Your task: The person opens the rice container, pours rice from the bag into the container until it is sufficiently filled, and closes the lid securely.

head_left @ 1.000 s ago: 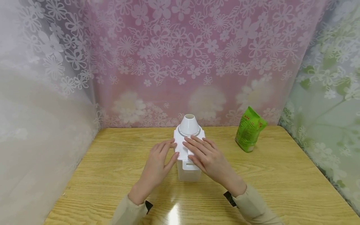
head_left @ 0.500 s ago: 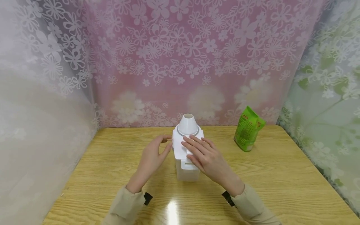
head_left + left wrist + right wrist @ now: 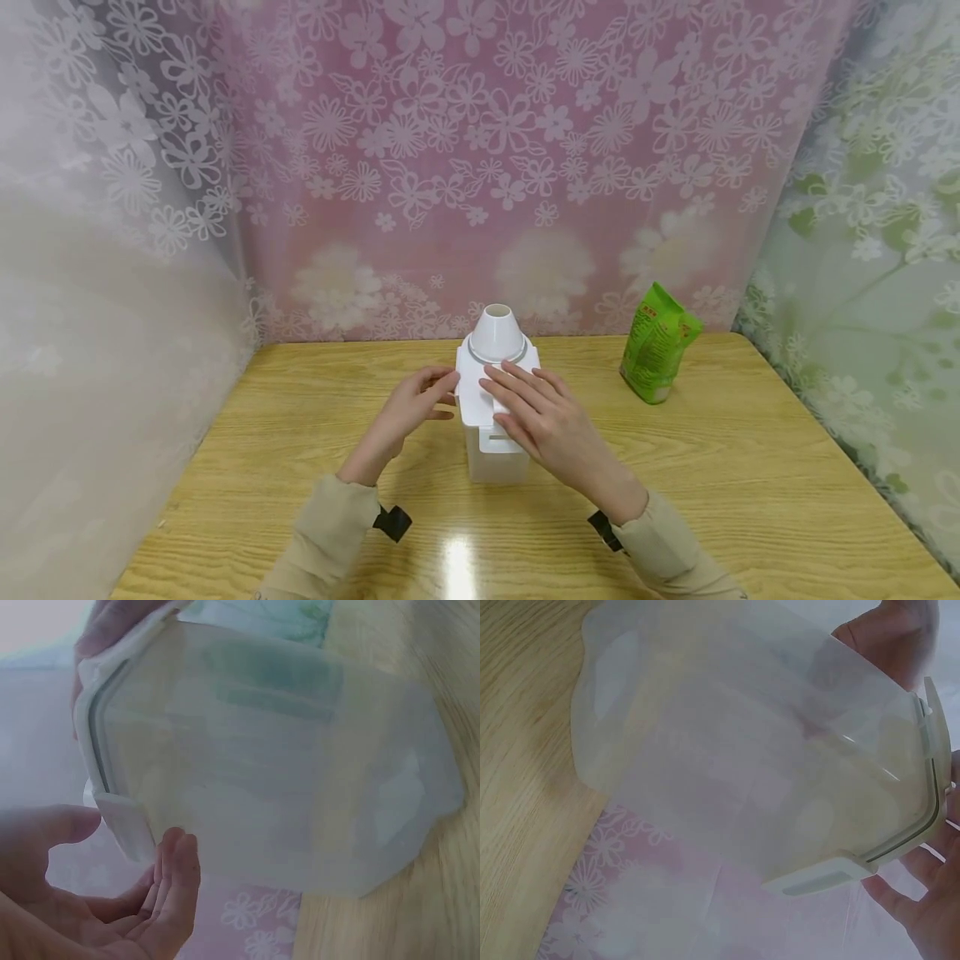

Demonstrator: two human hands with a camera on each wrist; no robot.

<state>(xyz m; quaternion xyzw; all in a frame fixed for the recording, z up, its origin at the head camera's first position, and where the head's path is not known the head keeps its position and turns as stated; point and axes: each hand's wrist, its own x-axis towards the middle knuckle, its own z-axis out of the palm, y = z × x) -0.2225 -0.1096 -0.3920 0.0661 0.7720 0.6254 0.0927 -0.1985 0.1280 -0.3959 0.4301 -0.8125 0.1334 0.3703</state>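
Note:
A translucent storage container [image 3: 497,468] stands upright on the table, under a white lid [image 3: 472,402] with a cone-shaped spout [image 3: 497,335]. My right hand [image 3: 550,421] lies over the lid, its fingers extended across the top and front flap. At the container's left side is my left hand [image 3: 416,400], thumb by the lid's edge and fingers lower down. In the left wrist view the side latch [image 3: 126,829] sticks out at a slant between the left thumb and fingertips. Another latch [image 3: 821,876], in the right wrist view, angles away from the wall.
A green printed bag [image 3: 660,346] stands at the back right of the wooden table [image 3: 300,433]. Floral curtains [image 3: 510,167] hang behind the table and on both sides.
My left hand has come off the lid's top left corner and lowered along the left side, its thumb now at the lid's edge. The right hand stays on the lid.

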